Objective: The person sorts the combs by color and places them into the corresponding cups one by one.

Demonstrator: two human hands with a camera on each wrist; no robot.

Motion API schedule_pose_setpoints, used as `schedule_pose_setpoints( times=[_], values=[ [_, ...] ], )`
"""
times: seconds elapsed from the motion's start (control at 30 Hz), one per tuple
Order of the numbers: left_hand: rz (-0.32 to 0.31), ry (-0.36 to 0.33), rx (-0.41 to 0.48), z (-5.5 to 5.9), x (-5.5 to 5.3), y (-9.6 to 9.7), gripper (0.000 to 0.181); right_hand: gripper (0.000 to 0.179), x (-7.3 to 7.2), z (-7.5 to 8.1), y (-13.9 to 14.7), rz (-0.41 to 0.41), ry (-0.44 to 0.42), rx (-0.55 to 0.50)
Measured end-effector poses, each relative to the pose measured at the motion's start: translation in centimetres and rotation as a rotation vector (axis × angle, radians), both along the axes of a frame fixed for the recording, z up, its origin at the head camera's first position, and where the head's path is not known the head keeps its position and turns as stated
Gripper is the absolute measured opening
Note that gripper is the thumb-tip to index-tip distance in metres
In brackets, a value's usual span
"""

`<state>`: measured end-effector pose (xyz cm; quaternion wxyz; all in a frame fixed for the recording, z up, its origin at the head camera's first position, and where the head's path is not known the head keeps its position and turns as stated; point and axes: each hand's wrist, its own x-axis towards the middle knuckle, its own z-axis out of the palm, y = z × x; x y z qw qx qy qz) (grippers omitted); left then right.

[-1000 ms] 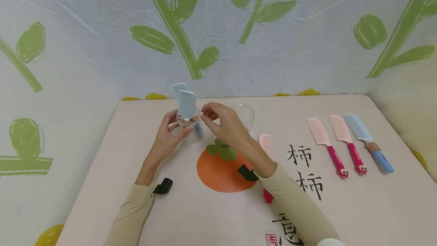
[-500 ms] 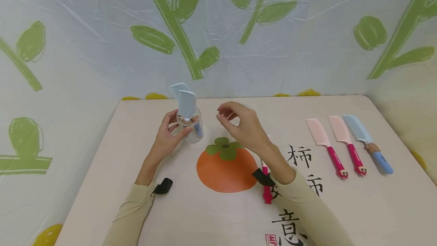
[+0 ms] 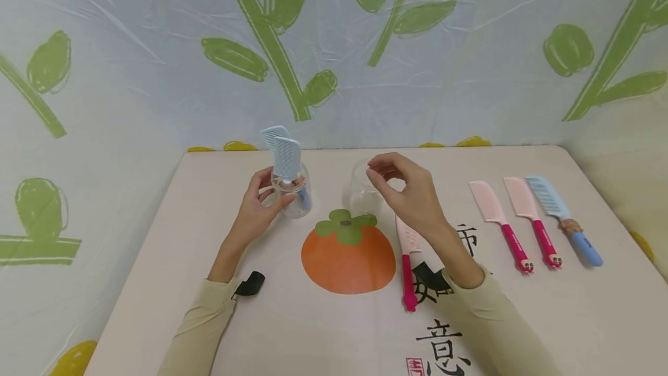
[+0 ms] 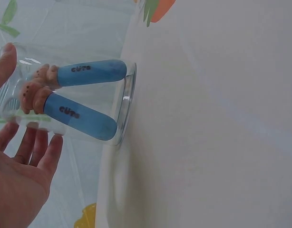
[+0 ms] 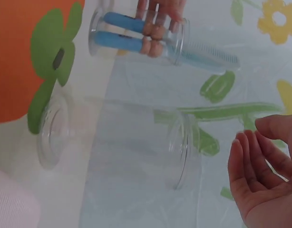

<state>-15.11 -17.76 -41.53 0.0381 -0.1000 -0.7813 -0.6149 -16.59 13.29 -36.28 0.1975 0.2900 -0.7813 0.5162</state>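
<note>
Right hand [image 3: 409,193], empty, loosely curled, is closer to pink comb [image 3: 409,271] lying left of its wrist, handle toward person; left hand [image 3: 256,210] grips jar [image 3: 298,212]

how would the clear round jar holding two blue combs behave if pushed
The clear round jar might tip if pushed high, since the pale blue, plastic-looking combs rise above its rim. Its smooth, shiny wall may be slippery. The combs could shift, with gaps around their handles.

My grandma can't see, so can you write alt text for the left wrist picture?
A person's left grip holds a clear jar with two blue handles inside, each with a brown figure at one end. A pale tabletop fills the right.
</note>
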Motion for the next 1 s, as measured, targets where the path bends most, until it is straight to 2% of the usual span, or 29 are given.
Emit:
schedule_pose_setpoints(
  times=[0.17, 0.63, 1.0],
  values=[
    [0.008, 0.002, -0.004, -0.2, 0.0, -0.1, 0.070, 0.018, 0.1, -0.2, 1.7, -0.033, -0.053, -0.020],
    [0.004, -0.001, 0.002, -0.3, -0.1, 0.0, 0.070, 0.024, 0.6, -0.6, 7.3, -0.188, -0.205, 0.026],
    [0.005, -0.001, -0.017, -0.1, -0.2, 0.0, 0.070, 0.025, 1.0, -1.5, 11.2, -0.274, -0.263, 0.072]
  ],
)
